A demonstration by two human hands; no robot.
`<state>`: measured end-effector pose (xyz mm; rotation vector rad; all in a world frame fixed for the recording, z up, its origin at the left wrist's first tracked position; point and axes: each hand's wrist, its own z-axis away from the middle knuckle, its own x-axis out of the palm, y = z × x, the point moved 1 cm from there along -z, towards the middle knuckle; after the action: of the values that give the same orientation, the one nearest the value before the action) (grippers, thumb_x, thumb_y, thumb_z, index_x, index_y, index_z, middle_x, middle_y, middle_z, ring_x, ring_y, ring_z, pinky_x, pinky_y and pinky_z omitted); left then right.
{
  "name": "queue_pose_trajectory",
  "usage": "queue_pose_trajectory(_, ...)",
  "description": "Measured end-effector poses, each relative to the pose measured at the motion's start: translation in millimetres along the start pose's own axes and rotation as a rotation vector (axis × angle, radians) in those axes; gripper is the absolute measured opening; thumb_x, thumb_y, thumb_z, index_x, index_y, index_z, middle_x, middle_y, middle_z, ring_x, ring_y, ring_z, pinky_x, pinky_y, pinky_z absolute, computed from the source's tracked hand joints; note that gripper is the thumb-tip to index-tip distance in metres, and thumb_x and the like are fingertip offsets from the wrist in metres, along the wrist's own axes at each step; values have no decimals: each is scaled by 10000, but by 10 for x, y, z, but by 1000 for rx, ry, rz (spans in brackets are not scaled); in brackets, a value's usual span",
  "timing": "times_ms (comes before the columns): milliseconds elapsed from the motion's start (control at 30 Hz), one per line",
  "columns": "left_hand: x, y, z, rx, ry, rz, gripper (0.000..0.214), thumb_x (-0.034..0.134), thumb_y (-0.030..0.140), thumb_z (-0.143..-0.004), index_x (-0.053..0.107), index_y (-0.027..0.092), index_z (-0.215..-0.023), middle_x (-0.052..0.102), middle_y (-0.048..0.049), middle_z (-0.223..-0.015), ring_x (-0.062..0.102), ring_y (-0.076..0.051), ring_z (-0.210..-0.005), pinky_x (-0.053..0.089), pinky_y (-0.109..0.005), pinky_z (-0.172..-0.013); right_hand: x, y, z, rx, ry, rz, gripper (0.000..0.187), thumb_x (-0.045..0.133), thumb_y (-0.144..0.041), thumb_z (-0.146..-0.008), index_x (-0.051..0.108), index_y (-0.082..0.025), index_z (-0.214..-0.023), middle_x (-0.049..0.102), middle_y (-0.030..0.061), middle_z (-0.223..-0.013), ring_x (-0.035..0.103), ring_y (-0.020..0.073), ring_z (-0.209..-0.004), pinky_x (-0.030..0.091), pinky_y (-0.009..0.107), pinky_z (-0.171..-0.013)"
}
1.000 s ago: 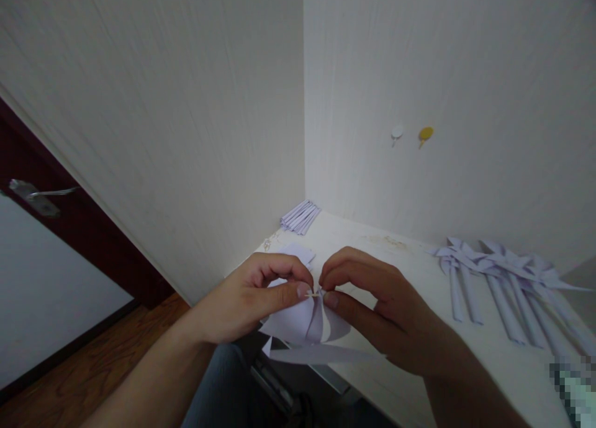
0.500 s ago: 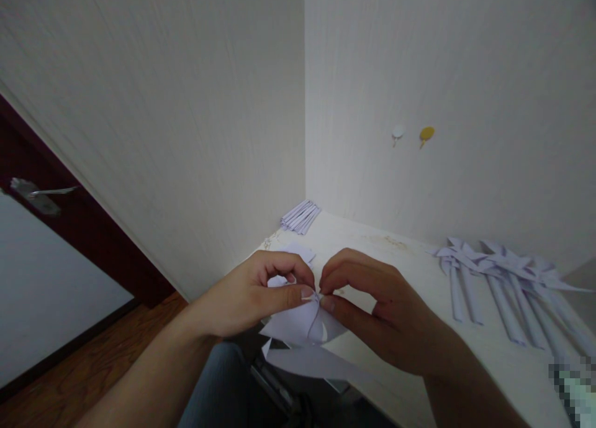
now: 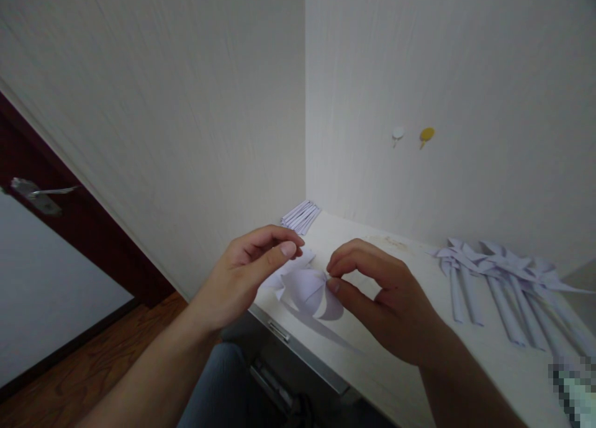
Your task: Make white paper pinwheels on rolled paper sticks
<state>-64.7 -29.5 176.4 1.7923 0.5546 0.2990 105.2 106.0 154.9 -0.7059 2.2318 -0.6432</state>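
Note:
My right hand (image 3: 379,297) pinches the centre of a white paper pinwheel (image 3: 307,291) between thumb and fingertips. The pinwheel's curled blades hang just above the tabletop, to the left of those fingers. My left hand (image 3: 254,269) is up and to the left of it, apart from the paper, fingers loosely curved and nothing seen between them. Some flat white paper (image 3: 293,263) lies on the table beneath and behind the left hand, partly hidden.
Rolled paper sticks (image 3: 300,217) lie bundled in the wall corner. Several finished pinwheels on paper sticks (image 3: 503,273) lie along the right wall. Two hooks (image 3: 427,134) are on that wall. The white table (image 3: 372,353) has a drawer front along its near edge; a door handle (image 3: 44,195) is at left.
My left hand has let go of the pinwheel's centre and moved up and left. The right hand keeps its pinch, and the pinwheel has turned and risen slightly.

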Motion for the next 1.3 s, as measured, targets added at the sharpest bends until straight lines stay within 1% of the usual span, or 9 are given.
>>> queue_pose_trajectory(167,18,-20,91,90,174,-88,340,703,523,-868,718,199,-969,686,-44,-913,616,-205,-893,488,-274,-728,16,40,-6,-25,173,164,97,622,-140,-916,628,-216,-857,671,44,-897,619,202,-854,488,359,-765)
queue_pose_trajectory(300,116,-75,153,50,285,-275,288,797,427,-792,667,207,-924,648,-15,-863,607,-184,-801,454,-247,-611,26,74,-16,-49,288,324,101,615,-163,-910,614,-225,-831,673,48,-871,626,219,-847,494,382,-771)
queue_pose_trajectory(467,200,-169,142,62,329,-362,131,720,311,-854,678,203,-794,656,-6,-782,603,-164,-715,437,-250,-584,34,79,-21,-28,311,385,116,604,-174,-909,602,-227,-806,681,49,-853,632,223,-822,494,386,-754)
queue_pose_trajectory(567,206,-195,139,104,389,-358,130,746,325,-846,697,211,-881,682,-13,-824,627,-171,-764,462,-251,-610,37,73,-21,-13,317,381,126,601,-174,-910,597,-226,-796,680,52,-850,629,222,-819,492,387,-750)
queue_pose_trajectory(733,205,-213,174,22,338,-226,448,839,421,-767,606,215,-1089,645,12,-813,622,-162,-743,448,-227,-544,49,85,-20,-13,358,447,123,602,-166,-901,591,-221,-792,683,60,-838,625,230,-812,490,401,-748)
queue_pose_trajectory(867,210,-242,205,1,326,-66,422,822,361,-790,550,221,-1081,654,38,-769,604,-133,-677,464,-225,-577,58,105,-19,1,366,493,116,600,-163,-890,578,-222,-793,684,62,-833,623,236,-804,487,408,-745)
queue_pose_trajectory(1000,215,-268,198,41,354,-37,334,822,282,-791,574,217,-1006,676,17,-863,619,-132,-781,505,-230,-671,60,123,-23,6,365,521,123,601,-161,-886,563,-222,-786,679,62,-828,623,236,-804,485,403,-741)
queue_pose_trajectory(1167,251,-308,146,29,310,48,306,817,279,-781,611,196,-992,637,1,-882,586,-133,-767,505,-205,-560,69,136,-35,10,383,588,127,612,-154,-871,562,-212,-770,680,60,-812,634,238,-791,486,398,-735)
queue_pose_trajectory(1300,281,-356,106,58,350,54,363,818,256,-746,592,192,-1022,635,-2,-866,583,-142,-776,514,-195,-528,74,137,-37,-15,390,622,120,620,-143,-862,573,-202,-768,673,51,-795,640,233,-775,489,385,-722)
